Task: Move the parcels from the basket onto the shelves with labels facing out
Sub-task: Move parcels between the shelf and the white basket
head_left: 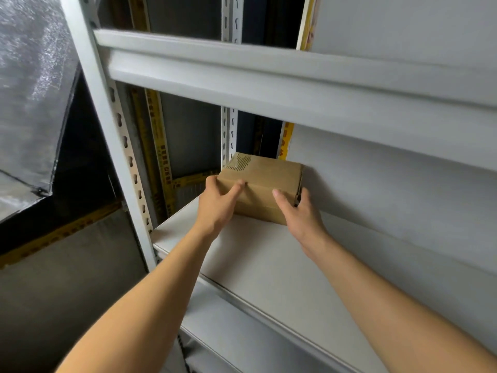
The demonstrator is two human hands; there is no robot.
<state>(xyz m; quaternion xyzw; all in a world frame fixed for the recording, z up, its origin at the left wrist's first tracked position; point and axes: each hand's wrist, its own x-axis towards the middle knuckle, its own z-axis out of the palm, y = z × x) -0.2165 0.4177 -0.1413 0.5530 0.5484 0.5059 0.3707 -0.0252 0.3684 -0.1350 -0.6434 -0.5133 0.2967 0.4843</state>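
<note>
A small brown cardboard parcel [265,184] sits at the back left of a grey shelf board [282,265], against the rear panel. Dark printing shows on its top far-left corner; no label shows on the side facing me. My left hand [219,203] grips its left end, thumb on the far corner and fingers over the top. My right hand [301,211] grips its right end, thumb on top and fingers round the right side. The basket is out of view.
A higher grey shelf beam [269,84] runs overhead across the frame. A perforated upright post [126,162] stands at the left. Yellow-and-black taped frames [158,146] lie behind the rack. A silvery sheet [29,90] hangs at the far left.
</note>
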